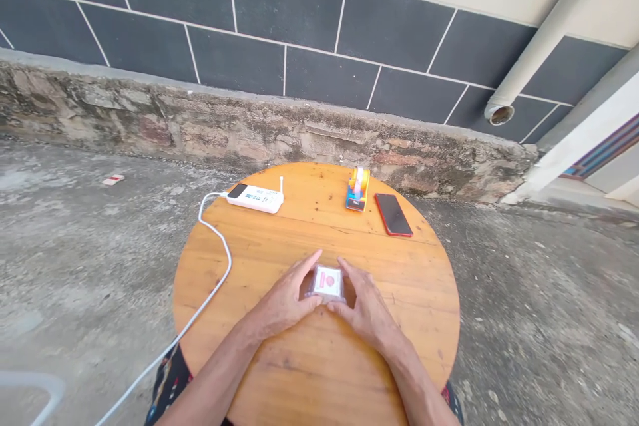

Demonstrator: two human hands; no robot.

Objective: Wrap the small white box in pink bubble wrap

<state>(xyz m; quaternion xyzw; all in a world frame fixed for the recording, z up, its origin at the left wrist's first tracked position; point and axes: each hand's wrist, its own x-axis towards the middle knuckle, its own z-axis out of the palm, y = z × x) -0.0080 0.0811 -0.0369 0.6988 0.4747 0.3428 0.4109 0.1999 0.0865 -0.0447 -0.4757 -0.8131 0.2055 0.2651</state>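
A small white square box (pixel 328 281) with a pink print on top, in a clear plastic wrap, sits between my two hands near the middle of the round wooden table. My left hand (pixel 294 293) curves around its left side, thumb at the near left corner and index finger by the far left corner. On the opposite side my right hand (pixel 363 303) mirrors this, thumb at the near edge and fingers along the right side. Both hands appear to hold the box by its edges. Whether it rests on the tabletop or is slightly raised, I cannot tell.
The round table (pixel 219 319) bears a white power strip (pixel 257 198) with a white cable (pixel 219 279) running off left. A yellow and blue tape dispenser (pixel 357 190) and a red-edged phone (pixel 394 214) lie at the far right. Behind is a stone-based wall (pixel 239 130).
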